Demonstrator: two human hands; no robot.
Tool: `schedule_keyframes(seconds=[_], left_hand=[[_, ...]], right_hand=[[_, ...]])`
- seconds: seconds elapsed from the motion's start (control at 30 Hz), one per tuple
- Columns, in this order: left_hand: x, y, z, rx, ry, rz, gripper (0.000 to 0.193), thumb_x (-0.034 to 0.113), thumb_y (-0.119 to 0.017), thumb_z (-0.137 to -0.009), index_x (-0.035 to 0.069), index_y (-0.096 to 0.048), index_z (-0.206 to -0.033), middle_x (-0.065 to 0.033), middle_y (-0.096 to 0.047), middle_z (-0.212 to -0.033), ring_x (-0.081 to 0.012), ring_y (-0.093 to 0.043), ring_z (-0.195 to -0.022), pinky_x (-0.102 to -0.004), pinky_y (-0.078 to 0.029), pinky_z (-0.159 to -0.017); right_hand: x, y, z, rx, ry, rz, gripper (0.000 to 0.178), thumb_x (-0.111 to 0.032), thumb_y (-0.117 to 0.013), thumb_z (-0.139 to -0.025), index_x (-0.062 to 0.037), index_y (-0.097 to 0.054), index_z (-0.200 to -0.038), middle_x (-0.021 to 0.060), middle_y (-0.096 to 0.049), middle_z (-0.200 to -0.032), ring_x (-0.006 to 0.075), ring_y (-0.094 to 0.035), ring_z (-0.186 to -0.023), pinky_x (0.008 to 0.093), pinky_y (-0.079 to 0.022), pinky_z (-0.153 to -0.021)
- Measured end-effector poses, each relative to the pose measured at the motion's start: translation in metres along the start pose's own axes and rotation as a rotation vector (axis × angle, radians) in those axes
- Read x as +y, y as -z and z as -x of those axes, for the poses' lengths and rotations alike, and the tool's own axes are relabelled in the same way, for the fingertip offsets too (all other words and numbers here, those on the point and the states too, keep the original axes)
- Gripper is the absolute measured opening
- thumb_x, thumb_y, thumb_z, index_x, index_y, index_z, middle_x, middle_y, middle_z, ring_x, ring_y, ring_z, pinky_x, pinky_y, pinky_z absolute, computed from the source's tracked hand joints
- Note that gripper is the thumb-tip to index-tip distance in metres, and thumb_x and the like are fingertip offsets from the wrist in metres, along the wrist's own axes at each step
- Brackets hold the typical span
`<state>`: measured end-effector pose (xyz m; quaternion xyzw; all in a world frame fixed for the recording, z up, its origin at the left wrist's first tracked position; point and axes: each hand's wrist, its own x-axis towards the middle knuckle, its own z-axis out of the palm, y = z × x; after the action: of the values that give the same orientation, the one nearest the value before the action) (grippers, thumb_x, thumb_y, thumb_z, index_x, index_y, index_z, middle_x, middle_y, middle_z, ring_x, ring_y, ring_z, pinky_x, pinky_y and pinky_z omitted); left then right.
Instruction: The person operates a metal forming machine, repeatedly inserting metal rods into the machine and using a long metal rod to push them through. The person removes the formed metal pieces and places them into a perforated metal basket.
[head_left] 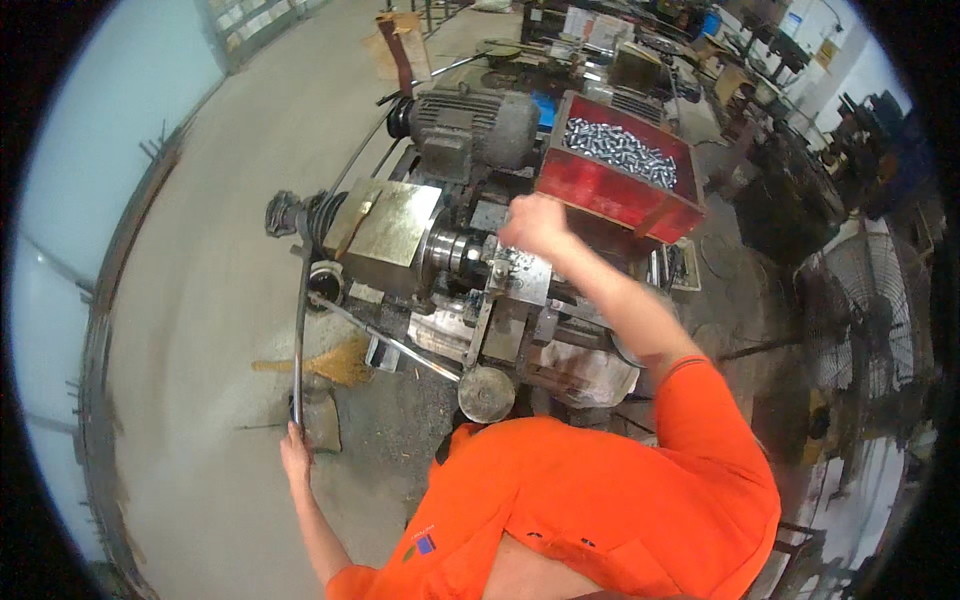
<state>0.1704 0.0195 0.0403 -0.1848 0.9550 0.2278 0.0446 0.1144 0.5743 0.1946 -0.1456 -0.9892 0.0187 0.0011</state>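
My left hand (pixel 296 457) is closed round the lower end of a long metal lever (pixel 301 340), which runs up to the left end of a small lathe. My right hand (pixel 535 226) is curled, back upward, just above the lathe's tool block (pixel 520 276). Its fingertips are hidden, so anything in them cannot be made out. Left of the block is the shiny round chuck (pixel 452 250), beside the headstock with a metal plate (pixel 392 222) on top. A brush (pixel 357 226) lies on that plate. A round handwheel (pixel 487 393) sits close to my body.
Behind the lathe stands a grey electric motor (pixel 480 125) with belts at its left. A red box (pixel 610 190) full of small shiny metal parts is beyond my right hand. A straw broom (pixel 330 364) lies on the floor; a caged fan (pixel 865 300) stands at right.
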Motion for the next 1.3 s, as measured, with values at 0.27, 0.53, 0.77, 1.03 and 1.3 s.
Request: schedule_keyframes(seconds=[0.27,0.53,0.77,1.03,1.3], left_hand=[[0.200,0.003,0.001,-0.154,-0.682,0.119,0.027,0.026,-0.052,-0.086,0.003,-0.061,-0.096,-0.0178,-0.062,-0.072,-0.0324,-0.061,-0.068,-0.0379,-0.047,-0.062],[0.261,-0.159,0.045,-0.326,-1.051,-0.531,0.032,0.038,-0.055,-0.082,0.009,-0.064,-0.092,-0.0124,-0.065,-0.078,-0.0303,-0.061,-0.073,-0.0401,-0.046,-0.065],[0.243,-0.195,-0.001,-0.423,-1.014,-0.286,0.031,0.033,-0.056,-0.084,0.002,-0.062,-0.081,-0.0074,-0.058,-0.057,-0.0161,-0.054,-0.047,-0.0333,-0.044,-0.047],[0.260,-0.187,0.017,-0.591,-0.761,-0.336,0.031,0.030,-0.056,-0.084,0.001,-0.060,-0.093,-0.0079,-0.060,-0.061,-0.0156,-0.056,-0.047,-0.0313,-0.044,-0.046],[0.254,-0.184,0.017,-0.570,-0.802,-0.362,0.028,0.027,-0.051,-0.085,0.000,-0.060,-0.082,-0.0108,-0.056,-0.058,-0.0228,-0.055,-0.049,-0.0367,-0.043,-0.050]], right_hand=[[0.102,0.023,0.063,0.500,0.037,-0.312,0.050,-0.018,-0.062,-0.057,-0.0101,-0.060,-0.106,0.0209,-0.043,-0.126,0.0380,-0.046,-0.109,0.0439,-0.040,-0.092],[0.102,-0.194,0.330,0.019,-0.597,-0.725,0.036,-0.019,-0.059,-0.058,-0.0079,-0.065,-0.091,0.0133,-0.057,-0.103,0.0334,-0.055,-0.093,0.0406,-0.046,-0.079],[0.097,-0.314,0.564,-0.453,-1.350,-0.500,0.021,-0.019,-0.058,-0.063,-0.0049,-0.065,-0.077,0.0184,-0.061,-0.091,0.0313,-0.060,-0.087,0.0376,-0.049,-0.076],[0.184,-0.312,0.585,-0.382,-1.214,-0.271,0.028,-0.018,-0.054,-0.068,-0.0014,-0.065,-0.087,0.0184,-0.047,-0.122,0.0302,-0.050,-0.107,0.0354,-0.042,-0.089],[0.237,-0.366,0.562,-0.596,-0.802,-0.084,0.025,-0.018,-0.053,-0.075,-0.0062,-0.065,-0.094,0.0158,-0.052,-0.116,0.0292,-0.047,-0.111,0.0393,-0.039,-0.092]])
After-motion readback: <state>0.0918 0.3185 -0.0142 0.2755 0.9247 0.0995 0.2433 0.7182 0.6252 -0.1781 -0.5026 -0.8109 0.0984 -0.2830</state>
